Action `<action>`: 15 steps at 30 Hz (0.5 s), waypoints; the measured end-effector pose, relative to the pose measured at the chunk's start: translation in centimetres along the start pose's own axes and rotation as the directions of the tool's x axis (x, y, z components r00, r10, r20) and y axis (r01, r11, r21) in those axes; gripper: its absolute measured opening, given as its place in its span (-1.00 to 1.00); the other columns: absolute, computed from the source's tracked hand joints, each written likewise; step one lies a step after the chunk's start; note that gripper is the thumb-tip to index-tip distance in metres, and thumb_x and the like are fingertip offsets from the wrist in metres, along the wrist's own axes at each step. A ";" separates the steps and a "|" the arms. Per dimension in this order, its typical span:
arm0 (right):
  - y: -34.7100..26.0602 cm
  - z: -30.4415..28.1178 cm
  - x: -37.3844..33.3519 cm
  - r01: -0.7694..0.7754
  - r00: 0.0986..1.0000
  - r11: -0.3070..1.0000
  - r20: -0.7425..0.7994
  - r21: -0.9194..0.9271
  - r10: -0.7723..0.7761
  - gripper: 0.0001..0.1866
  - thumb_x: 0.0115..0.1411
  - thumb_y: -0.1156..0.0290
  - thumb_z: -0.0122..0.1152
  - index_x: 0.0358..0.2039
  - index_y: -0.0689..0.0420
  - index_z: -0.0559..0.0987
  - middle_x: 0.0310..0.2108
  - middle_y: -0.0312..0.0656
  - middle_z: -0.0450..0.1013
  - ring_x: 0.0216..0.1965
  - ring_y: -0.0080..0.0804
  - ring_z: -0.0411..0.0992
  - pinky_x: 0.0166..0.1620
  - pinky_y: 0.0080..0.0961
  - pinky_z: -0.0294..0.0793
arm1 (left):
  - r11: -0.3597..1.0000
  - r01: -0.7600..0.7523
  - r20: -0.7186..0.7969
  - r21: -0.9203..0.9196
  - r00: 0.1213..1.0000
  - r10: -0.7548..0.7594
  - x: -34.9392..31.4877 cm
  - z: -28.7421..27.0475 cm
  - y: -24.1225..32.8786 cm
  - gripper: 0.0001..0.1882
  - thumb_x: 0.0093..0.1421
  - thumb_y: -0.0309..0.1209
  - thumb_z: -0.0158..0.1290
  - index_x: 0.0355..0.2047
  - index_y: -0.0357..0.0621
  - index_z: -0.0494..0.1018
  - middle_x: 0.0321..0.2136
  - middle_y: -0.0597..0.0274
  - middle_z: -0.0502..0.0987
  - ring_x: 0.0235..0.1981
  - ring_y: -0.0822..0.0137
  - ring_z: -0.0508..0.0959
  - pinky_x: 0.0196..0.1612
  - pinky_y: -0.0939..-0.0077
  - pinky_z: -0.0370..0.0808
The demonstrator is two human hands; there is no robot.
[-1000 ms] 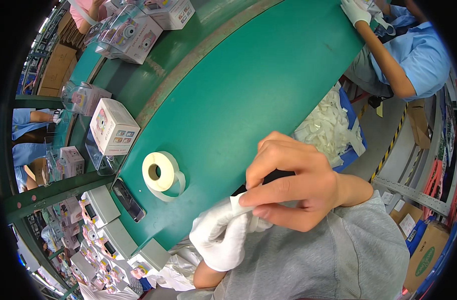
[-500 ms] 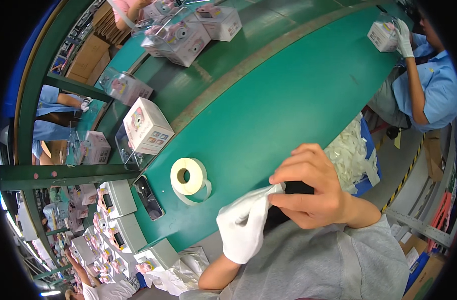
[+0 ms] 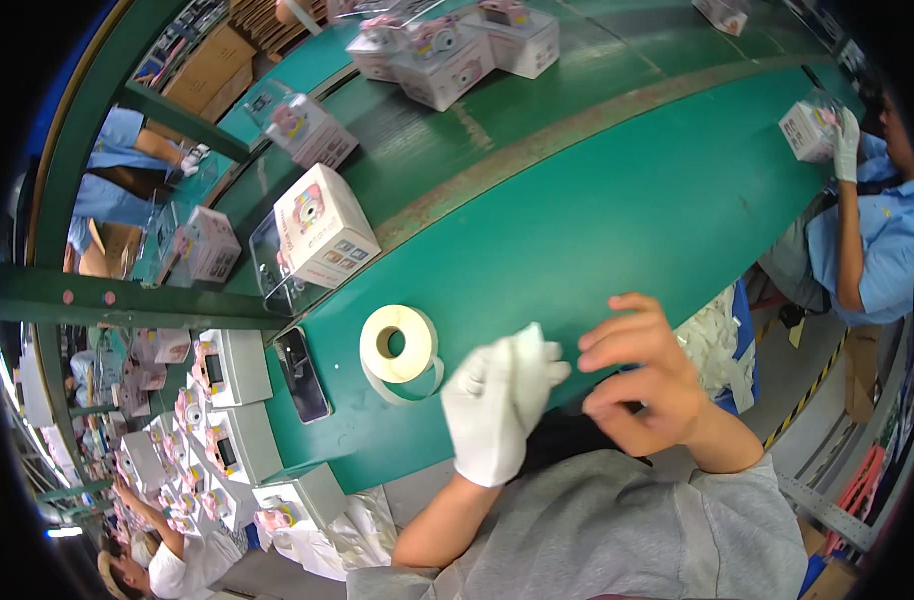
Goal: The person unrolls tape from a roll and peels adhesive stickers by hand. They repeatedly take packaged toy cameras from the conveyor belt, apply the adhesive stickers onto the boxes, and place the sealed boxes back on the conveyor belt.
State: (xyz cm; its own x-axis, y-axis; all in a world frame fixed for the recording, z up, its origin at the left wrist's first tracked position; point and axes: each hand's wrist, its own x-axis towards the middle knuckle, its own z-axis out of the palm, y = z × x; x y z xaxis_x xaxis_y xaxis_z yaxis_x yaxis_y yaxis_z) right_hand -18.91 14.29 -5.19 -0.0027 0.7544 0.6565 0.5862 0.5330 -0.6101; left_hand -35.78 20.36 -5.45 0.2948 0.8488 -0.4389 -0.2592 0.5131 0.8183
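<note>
My left hand [image 3: 490, 408] wears a white glove and is raised over the near edge of the green table. Its thumb and fingers come together around a small pale tip, which may be loose glove fabric or a separate piece; I cannot tell. My right hand [image 3: 645, 378] is bare, its fingers bent and apart with nothing seen in them. A gap separates the two hands. Left of the gloved hand, a roll of cream labels [image 3: 417, 335] lies on the table, its loose strip curling toward me. A dark phone [image 3: 302, 378] rests farther left.
A pink-and-white printed box [image 3: 327, 235] stands at the table's far left edge, with more boxes [image 3: 442, 75] on the line beyond. White boxes [image 3: 247, 440] crowd the left. Right of me is a blue bin [image 3: 745, 375] of white scraps. A co-worker's gloved hand [image 3: 846, 145] holds a box.
My right hand has let go of the left glove's fingertip area and moved away to the right. The head view has shifted, so the table and boxes appear displaced.
</note>
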 end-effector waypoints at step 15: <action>14.5 23.2 24.2 0.097 0.825 0.990 0.547 0.107 -0.140 0.29 -0.11 -0.06 0.55 0.50 0.06 -0.03 0.30 0.26 0.21 0.31 0.18 0.23 0.36 -0.08 0.18 | 0.892 -0.366 -0.478 0.264 0.754 0.450 12.0 -20.6 7.4 -0.59 0.51 -0.19 -0.13 0.16 -0.25 0.37 -0.09 0.18 0.57 -0.16 0.41 0.57 -0.06 0.48 0.52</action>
State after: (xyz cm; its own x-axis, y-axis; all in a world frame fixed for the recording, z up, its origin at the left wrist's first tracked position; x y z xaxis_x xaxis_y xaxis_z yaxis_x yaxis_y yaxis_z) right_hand -29.26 49.11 -8.43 -0.5274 0.7577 0.3844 0.4935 0.6415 -0.5873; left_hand -53.10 36.97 -12.31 -0.3338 0.9322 -0.1398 -0.0963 0.1138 0.9888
